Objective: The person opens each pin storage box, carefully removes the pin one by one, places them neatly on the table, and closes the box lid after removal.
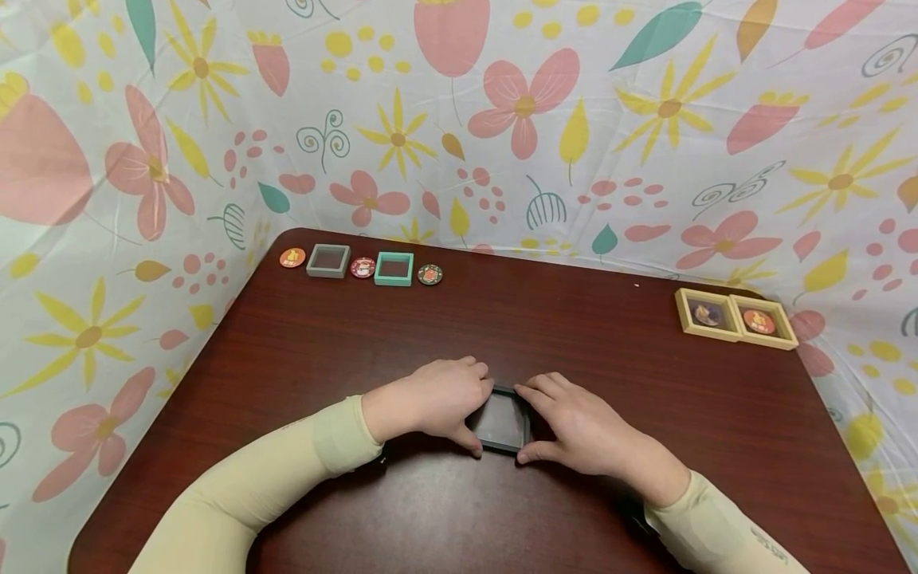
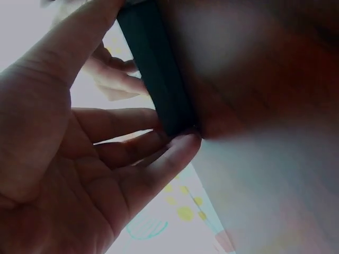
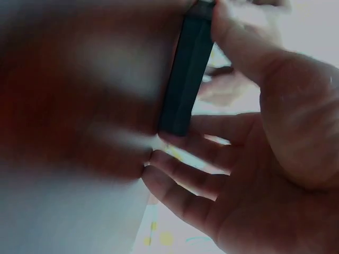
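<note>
Both hands hold a dark square frame (image 1: 504,422) with a clear pane, low over the near middle of the table. My left hand (image 1: 441,405) grips its left side, thumb at the near corner and fingertips at the far one. On the opposite side, my right hand (image 1: 582,422) grips it in the same way. In the left wrist view the dark side wall of the frame (image 2: 159,69) lies between thumb and fingers. The right wrist view shows the other side wall of the frame (image 3: 186,74) against the fingers. Whether it touches the table is unclear.
At the back left, an orange round disc (image 1: 292,257), a grey square frame (image 1: 328,273), a red disc (image 1: 362,267), a teal frame (image 1: 394,280) and a dark green disc (image 1: 430,274) form a row. Two yellow frames (image 1: 736,330) holding discs adjoin at the back right. Flowered cloth (image 1: 445,159) surrounds the table.
</note>
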Available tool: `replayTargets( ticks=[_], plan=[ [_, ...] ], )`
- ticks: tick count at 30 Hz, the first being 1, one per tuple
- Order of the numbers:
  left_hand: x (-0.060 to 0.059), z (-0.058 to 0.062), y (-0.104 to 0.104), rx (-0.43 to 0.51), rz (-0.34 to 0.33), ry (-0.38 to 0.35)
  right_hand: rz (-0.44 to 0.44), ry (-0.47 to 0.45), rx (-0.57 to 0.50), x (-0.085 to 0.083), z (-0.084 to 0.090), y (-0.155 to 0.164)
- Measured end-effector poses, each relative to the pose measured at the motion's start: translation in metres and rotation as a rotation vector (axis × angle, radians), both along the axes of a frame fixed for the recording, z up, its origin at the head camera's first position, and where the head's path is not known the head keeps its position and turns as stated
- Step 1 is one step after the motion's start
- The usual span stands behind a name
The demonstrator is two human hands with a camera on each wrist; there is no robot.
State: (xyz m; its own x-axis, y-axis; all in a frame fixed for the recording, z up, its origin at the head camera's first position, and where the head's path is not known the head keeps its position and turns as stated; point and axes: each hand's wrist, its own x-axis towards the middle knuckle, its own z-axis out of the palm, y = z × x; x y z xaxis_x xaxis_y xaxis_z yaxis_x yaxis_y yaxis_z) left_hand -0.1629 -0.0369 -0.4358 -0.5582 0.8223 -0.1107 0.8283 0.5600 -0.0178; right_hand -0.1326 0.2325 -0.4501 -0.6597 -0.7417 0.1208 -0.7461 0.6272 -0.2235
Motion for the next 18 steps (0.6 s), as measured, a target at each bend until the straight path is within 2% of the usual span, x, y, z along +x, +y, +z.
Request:
replayTargets(
  ticks=[6,10,14,18],
  plan=[
    [0.002,0.001,0.003,-0.01,0.021,-0.025,-0.026,-0.026,0.006,0.0,-0.001,-0.001],
    [0.002,0.0,0.003,-0.011,0.029,-0.03,-0.008,-0.075,0.005,-0.006,-0.001,0.004],
    [0.002,-0.001,0.003,-0.011,0.033,-0.026,0.004,-0.155,-0.008,-0.021,0.001,0.019],
    [0.003,0.0,0.003,-0.01,0.03,-0.007,-0.07,-0.138,-0.017,-0.041,0.003,0.041]
  ],
)
